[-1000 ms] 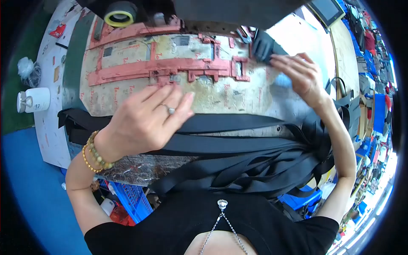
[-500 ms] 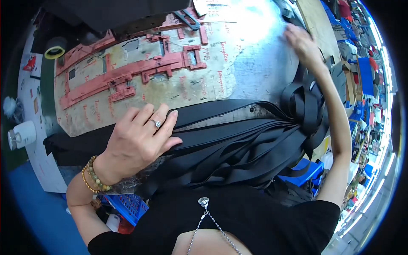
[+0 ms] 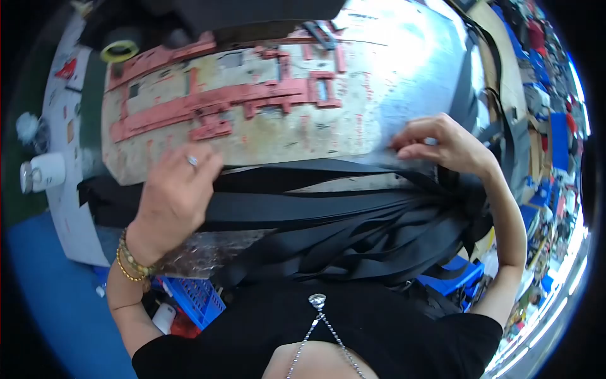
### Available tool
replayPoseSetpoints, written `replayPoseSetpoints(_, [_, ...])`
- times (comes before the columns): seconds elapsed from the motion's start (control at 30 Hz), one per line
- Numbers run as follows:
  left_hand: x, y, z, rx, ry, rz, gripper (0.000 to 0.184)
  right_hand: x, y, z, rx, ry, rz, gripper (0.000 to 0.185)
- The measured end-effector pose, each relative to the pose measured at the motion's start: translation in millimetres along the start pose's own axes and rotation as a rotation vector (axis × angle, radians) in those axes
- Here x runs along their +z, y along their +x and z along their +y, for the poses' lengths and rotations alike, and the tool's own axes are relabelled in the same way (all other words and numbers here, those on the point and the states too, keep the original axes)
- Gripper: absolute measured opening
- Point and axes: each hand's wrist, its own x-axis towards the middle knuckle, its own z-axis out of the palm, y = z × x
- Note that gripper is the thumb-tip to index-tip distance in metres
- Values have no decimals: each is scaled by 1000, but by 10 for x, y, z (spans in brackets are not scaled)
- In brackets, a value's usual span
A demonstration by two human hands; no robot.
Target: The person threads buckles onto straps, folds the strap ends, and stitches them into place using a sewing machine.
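A bundle of long black straps point(image 3: 328, 208) lies across the near side of the worktable, gathered in a dark knot at the right. My left hand point(image 3: 180, 189), wearing a ring and bracelets, lies over the left stretch of the straps. Its fingers curl at the upper strap's edge, slightly blurred, and seem closed on it. My right hand point(image 3: 445, 145) hovers near the straps' gathered end. Its thumb and fingers come together in a pinch; blur hides what, if anything, is between them.
Beyond the straps lies a marked board with a pink-red template point(image 3: 221, 104). A dark machine body point(image 3: 265, 16) overhangs the far side, beside a tape roll point(image 3: 120, 50). A white bottle point(image 3: 47, 172) stands left; blue baskets point(image 3: 196, 297) sit below the table edge.
My right hand has come down and nearer from the far right of the table, its fingers now pinched. My left hand has moved slightly left, its fingers more curled. The view has shifted.
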Motion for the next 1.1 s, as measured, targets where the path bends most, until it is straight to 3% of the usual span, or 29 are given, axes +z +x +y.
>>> replayPoseSetpoints(0.07, [-212,-193,-110,-107,37,-24,19,37,60,-163,65,-8,21,21])
replayPoseSetpoints(0.13, [-459,-388,-167,-547,-126,-411,18,86,66,-300,148,-27,54,24])
replayPoseSetpoints(0.17, [-482,-467,-149,-560,-114,-405,18,185,134,-322,-50,-98,124,26])
replayPoseSetpoints(0.2, [-472,-557,-120,-540,-152,-148,19,309,240,-356,-245,-167,197,27])
replayPoseSetpoints(0.23, [-440,-644,-90,-506,-189,110,21,408,360,-435,-255,-170,200,27])
replayPoseSetpoints(0.3, [-394,-741,-55,-415,-266,620,24,555,531,-588,-530,-289,284,32])
replayPoseSetpoints(0.33, [-411,-716,-59,-412,-264,626,24,538,503,-626,-534,-296,285,32])
replayPoseSetpoints(0.47, [-488,-480,-50,-434,94,619,38,380,328,-850,-337,-35,100,54])
replayPoseSetpoints(0.53, [-439,-445,-46,-409,45,449,51,481,341,-831,-379,-17,156,60])
replayPoseSetpoints(0.63, [-384,-130,130,-26,27,221,55,715,426,-808,-499,25,349,77])
replayPoseSetpoints(0.7, [-336,98,292,-1,-88,50,40,824,523,-905,-556,255,320,79])
replayPoseSetpoints(0.73, [-295,212,374,7,-87,58,40,813,521,-989,-555,244,326,79])
replayPoseSetpoints(0.8, [-230,377,464,-280,-345,-4,18,716,481,-1191,-122,568,113,65])
replayPoseSetpoints(0.87, [-231,404,403,-247,-341,11,17,486,518,-1181,125,528,18,48])
replayPoseSetpoints(0.9, [-226,416,362,-218,-339,24,16,443,507,-1121,125,526,18,48])
replayPoseSetpoints(0.97, [-198,423,291,-161,-342,48,16,375,460,-974,-240,-391,356,32])
replayPoseSetpoints(1.03, [-139,388,243,-18,-122,204,14,207,404,-966,-386,-399,494,28])
replayPoseSetpoints(1.1, [-132,363,130,-34,-36,248,14,-43,168,-1047,-49,-80,445,29])
